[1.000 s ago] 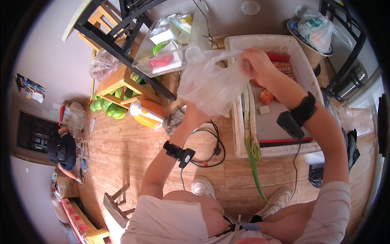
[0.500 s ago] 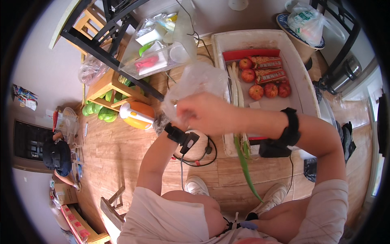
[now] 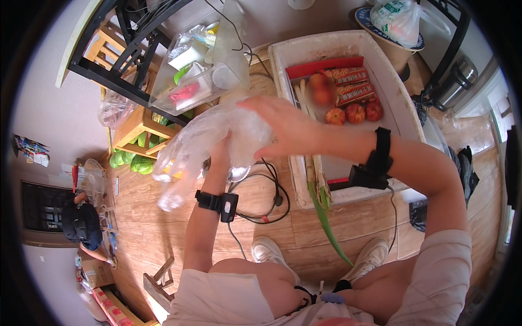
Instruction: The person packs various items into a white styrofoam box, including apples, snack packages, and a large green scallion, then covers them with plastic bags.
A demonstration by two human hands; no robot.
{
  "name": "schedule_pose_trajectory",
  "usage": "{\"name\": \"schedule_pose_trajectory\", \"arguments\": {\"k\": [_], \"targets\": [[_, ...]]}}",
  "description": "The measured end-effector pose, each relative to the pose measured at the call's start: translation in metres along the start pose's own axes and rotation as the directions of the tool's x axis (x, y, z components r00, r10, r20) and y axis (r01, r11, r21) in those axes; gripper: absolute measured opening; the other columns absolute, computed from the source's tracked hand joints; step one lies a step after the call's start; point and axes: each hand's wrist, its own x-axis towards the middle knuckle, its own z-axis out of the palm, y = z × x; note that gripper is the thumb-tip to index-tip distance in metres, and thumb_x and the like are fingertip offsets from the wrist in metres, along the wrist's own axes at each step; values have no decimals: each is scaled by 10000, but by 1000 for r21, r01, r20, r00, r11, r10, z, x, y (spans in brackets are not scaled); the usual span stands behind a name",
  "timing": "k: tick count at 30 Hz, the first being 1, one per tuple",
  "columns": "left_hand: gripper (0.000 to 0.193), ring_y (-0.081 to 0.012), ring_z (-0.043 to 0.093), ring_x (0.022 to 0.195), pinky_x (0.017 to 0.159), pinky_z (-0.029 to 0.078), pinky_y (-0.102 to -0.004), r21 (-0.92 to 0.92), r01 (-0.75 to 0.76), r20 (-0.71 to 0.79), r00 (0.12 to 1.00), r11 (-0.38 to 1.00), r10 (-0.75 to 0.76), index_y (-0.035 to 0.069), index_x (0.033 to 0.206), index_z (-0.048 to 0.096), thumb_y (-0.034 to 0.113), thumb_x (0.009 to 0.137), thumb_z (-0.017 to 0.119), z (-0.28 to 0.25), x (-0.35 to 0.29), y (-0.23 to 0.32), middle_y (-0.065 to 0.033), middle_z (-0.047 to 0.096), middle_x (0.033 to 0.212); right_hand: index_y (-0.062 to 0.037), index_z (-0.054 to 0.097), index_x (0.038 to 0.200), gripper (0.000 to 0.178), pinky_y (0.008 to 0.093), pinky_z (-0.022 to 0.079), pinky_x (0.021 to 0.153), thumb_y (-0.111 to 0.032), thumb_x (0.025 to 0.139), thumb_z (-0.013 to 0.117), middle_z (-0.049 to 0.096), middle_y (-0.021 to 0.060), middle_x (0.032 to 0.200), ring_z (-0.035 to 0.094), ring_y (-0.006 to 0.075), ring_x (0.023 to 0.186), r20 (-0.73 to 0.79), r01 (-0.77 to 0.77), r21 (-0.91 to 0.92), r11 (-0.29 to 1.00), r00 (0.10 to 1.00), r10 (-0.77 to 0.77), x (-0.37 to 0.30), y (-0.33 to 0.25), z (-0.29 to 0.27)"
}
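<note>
A crinkled clear plastic bag (image 3: 204, 136) hangs over my left hand (image 3: 220, 155), whose fingers grip it and are partly veiled by the film. My right hand (image 3: 283, 127) is at the bag's right side, thumb and fingers spread wide, with nothing seen between them. To the right of it stands a white foam box (image 3: 348, 38). Inside lie several red apples (image 3: 355, 113), two of them smeared, beside red printed packets (image 3: 353, 93) and a red tray edge (image 3: 304, 69). Long green onions (image 3: 324, 223) hang over the box's near left side.
Left of the bag, watermelons (image 3: 142, 164) lie around a wooden stool (image 3: 130, 130). A clear bin (image 3: 163, 100) with small items stands beyond. Black cable (image 3: 283, 209) loops on the floor near my shoes. A person (image 3: 81, 223) is far left. A white bag (image 3: 397, 22) sits back right.
My right hand has moved off my left hand and its fingers have spread. The plastic bag has come left and lower, opening out over my left hand. The view has shifted slightly.
</note>
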Motion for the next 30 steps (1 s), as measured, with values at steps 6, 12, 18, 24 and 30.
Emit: {"name": "schedule_pose_trajectory", "arguments": {"k": [6, 12, 18, 24, 30], "targets": [[387, -263, 572, 1044, 907, 434, -374, -41, 44, 61, 997, 998, -41, 53, 1144, 590, 303, 848, 589, 1, 4, 2, -109, 609, 1124, 22, 338, 1347, 1030, 412, 367, 1025, -488, 597, 826, 461, 268, 1271, 446, 404, 1200, 248, -380, 101, 920, 905, 346, -5, 26, 26], [370, -257, 578, 1030, 895, 441, -365, -27, 95, 99, 991, 995, -92, 48, 1134, 595, 297, 862, 565, 17, -13, 14, -108, 616, 1106, 10, 328, 1370, 1053, 389, 384, 1019, -519, 605, 822, 469, 230, 1303, 480, 353, 1196, 292, -410, 292, 864, 898, 328, 9, 17, 39], [356, -252, 583, 1016, 883, 448, -356, -191, 161, 202, 972, 968, -122, 43, 1124, 599, 291, 875, 541, 1, -19, 14, -107, 622, 1089, -1, 420, 1323, 941, 357, 425, 975, -451, 611, 839, 565, 158, 1233, 552, 265, 1130, 293, -465, 572, 676, 885, 361, 10, 35, 42], [264, -229, 601, 908, 846, 461, -336, -341, 86, 315, 949, 936, 28, 30, 1074, 613, 180, 882, 512, -21, -12, 31, -72, 636, 980, -16, 505, 1268, 811, 346, 448, 943, -364, 620, 847, 610, 123, 1174, 579, 228, 1077, 528, -675, 466, 572, 731, 432, 10, 31, 36], [138, -94, 547, 760, 708, 444, -243, -941, 249, 193, 951, 229, -240, 31, 921, 626, 164, 884, 618, -54, -6, 54, -10, 605, 831, 14, 515, 1247, 554, 363, 473, 892, -171, 764, 714, 609, 116, 1142, 584, 215, 1024, 370, -494, 799, 343, 853, 367, -1, 64, 48]]}}
